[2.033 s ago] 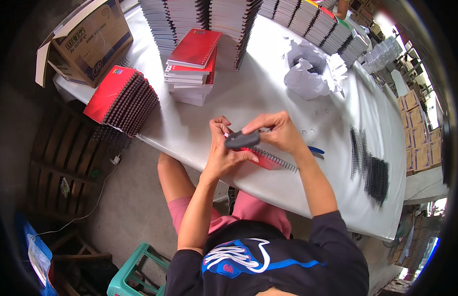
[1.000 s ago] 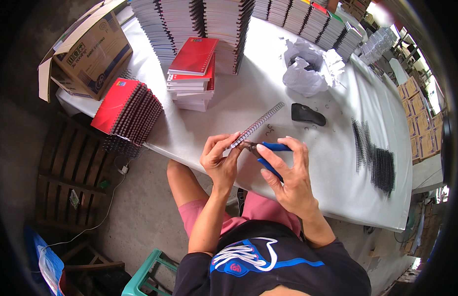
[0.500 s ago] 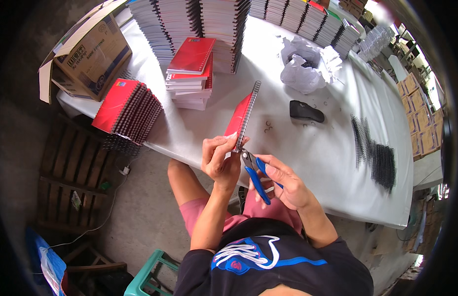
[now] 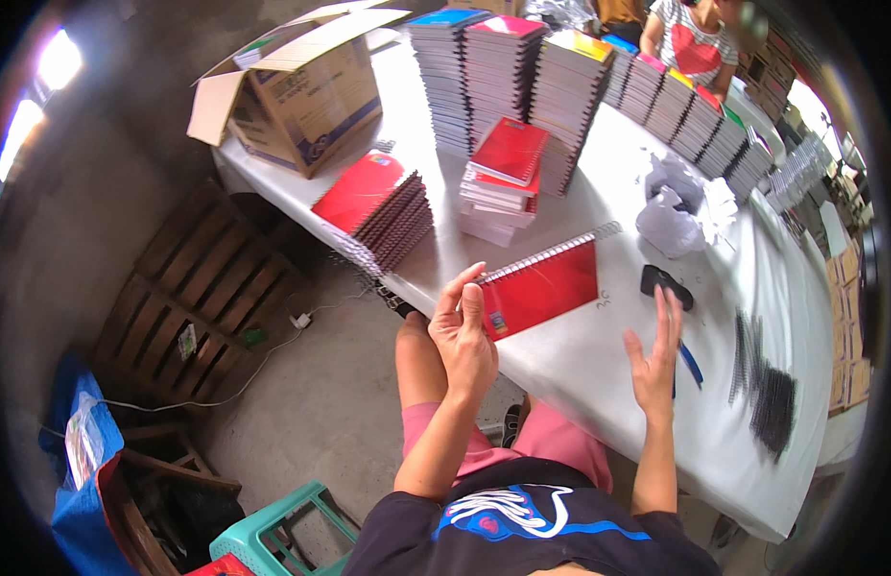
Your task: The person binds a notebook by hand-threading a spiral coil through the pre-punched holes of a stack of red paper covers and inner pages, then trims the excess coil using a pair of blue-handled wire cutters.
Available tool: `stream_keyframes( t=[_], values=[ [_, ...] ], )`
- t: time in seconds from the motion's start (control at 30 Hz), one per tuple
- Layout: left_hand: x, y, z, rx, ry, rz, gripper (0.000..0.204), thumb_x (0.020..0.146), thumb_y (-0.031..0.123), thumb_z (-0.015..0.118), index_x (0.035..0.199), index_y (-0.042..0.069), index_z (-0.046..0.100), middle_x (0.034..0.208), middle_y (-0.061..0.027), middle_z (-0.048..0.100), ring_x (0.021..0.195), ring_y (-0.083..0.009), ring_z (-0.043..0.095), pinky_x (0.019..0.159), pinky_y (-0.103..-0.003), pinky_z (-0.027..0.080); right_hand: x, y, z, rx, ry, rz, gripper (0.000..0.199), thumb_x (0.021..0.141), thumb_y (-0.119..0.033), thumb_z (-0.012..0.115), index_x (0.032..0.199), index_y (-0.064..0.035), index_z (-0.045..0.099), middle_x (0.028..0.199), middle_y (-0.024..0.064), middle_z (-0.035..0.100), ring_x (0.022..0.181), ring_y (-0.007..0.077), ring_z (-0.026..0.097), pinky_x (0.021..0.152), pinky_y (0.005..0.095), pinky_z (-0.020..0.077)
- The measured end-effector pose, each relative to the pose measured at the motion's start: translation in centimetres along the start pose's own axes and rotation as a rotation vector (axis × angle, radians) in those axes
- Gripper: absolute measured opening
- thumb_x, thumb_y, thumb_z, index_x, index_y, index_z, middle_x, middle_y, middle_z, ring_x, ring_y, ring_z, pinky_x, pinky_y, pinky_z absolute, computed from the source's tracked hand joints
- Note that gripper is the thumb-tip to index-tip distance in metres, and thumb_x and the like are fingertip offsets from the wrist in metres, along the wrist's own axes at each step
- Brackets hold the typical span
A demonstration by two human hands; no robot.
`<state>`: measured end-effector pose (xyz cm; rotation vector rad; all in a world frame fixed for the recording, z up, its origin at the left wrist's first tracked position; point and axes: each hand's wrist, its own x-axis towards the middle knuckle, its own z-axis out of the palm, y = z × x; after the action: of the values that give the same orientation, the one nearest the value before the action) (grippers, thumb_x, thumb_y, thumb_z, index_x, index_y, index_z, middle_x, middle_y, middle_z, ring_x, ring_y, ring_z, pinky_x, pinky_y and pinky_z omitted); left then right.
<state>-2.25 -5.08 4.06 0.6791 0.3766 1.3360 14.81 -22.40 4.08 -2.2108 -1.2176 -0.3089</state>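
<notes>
My left hand [image 4: 467,336] grips a red spiral-bound notebook [image 4: 546,290] at its near left corner, thumb on the cover. The notebook is tilted above the table's front edge, and its wire coil [image 4: 606,230] runs out past the far end of the spine. My right hand [image 4: 654,365] is open with fingers stretched, holding nothing. Beside it lie the blue-handled cutting pliers [image 4: 691,365], partly hidden behind the hand. Just beyond its fingertips is a small black object [image 4: 668,286] whose kind I cannot make out.
A stack of red notebooks [image 4: 359,197] stands at the table's left edge, near an open cardboard box [image 4: 316,106]. More red notebooks [image 4: 508,154] and tall notebook stacks [image 4: 570,106] rise behind. Right are a plastic bag [image 4: 668,226] and black coils [image 4: 773,408]. A person [image 4: 697,43] is at the back.
My right hand has let go of the pliers, now on the table, and moved right. My left hand has turned the notebook so its red cover shows. The view has shifted.
</notes>
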Motion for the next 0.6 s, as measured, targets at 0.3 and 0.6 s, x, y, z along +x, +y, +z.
stream_keyframes(
  t=[0.3, 0.6],
  values=[
    [5.8, 11.7, -2.4, 0.492, 0.066, 0.721, 0.032, 0.095, 0.025, 0.055, 0.118, 0.003, 0.054, 0.104, -0.0046, 0.056, 0.097, -0.0101, 0.053, 0.085, -0.025, 0.041, 15.4, -19.8, 5.5, 1.749, -0.306, 0.204, 0.042, 0.083, 0.001, 0.063, 0.124, 0.0005, 0.051, 0.101, 0.0100, 0.063, 0.087, 0.0122, 0.061, 0.074, 0.0246, 0.0509],
    [19.7, 9.7, -8.7, 0.677, 0.178, 0.386, 0.074, 0.096, 0.058, 0.026, 0.116, -0.005, 0.057, 0.110, -0.0175, 0.060, 0.103, -0.0220, 0.054, 0.095, -0.035, 0.036, 22.9, -25.2, 14.8, 0.521, -0.168, -0.269, 0.035, 0.080, -0.026, 0.069, 0.109, -0.0071, 0.067, 0.104, 0.0166, 0.064, 0.105, 0.0356, 0.056, 0.093, 0.0418, 0.0420]
  ],
)
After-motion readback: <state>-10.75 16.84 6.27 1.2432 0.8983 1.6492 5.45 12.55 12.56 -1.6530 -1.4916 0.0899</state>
